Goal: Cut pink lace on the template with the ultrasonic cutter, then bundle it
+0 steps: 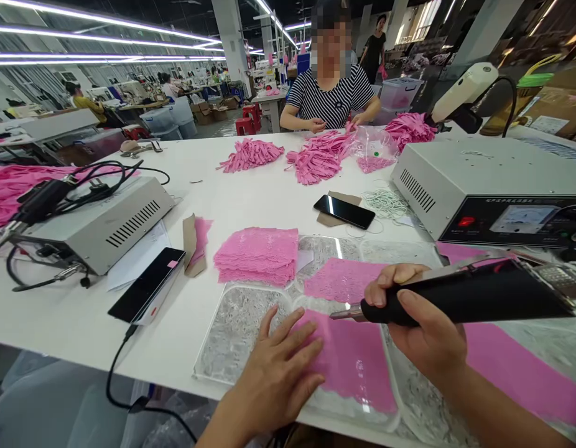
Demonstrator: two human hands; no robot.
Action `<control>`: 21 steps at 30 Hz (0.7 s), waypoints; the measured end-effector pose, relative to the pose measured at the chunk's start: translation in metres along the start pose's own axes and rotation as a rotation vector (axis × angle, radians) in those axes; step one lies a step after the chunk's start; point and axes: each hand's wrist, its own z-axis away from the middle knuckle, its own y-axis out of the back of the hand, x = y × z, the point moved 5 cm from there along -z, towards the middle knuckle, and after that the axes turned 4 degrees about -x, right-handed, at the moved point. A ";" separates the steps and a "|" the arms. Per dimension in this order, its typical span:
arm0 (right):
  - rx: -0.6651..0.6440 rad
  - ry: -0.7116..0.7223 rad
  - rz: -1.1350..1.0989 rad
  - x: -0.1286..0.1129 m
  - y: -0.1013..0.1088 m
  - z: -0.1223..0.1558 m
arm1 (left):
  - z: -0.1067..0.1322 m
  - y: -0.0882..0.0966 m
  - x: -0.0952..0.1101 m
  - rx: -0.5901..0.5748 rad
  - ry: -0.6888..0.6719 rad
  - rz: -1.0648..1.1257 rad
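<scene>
My right hand (423, 311) is wrapped round a black handheld tool with a pointed metal tip (474, 292). Its tip hovers over or touches the upper edge of a pink fabric piece (353, 361); I cannot tell which. On the left side of that piece my left hand (288, 361) lies flat, fingers spread. The fabric rests on a clear plastic template plate (241, 336) with rounded panels. Behind it lies another pink lace piece (339, 278), beside a stack of pink lace pieces (255, 255). More pink fabric (516, 367) extends under my right forearm.
A grey control box (493, 174) with a dial stands at the right, a similar box (101, 224) at the left. Two phones, a black one (344, 211) and a cabled one (148, 283), lie on the table. Across sits a co-worker (334, 93) behind pink strip bundles (253, 154).
</scene>
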 end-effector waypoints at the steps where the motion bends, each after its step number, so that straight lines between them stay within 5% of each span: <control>1: -0.002 -0.004 0.002 0.001 0.000 0.000 | 0.000 0.000 0.000 0.002 -0.001 0.005; 21: -0.002 0.009 0.076 -0.001 -0.007 -0.001 | -0.001 0.007 0.003 0.011 -0.033 0.049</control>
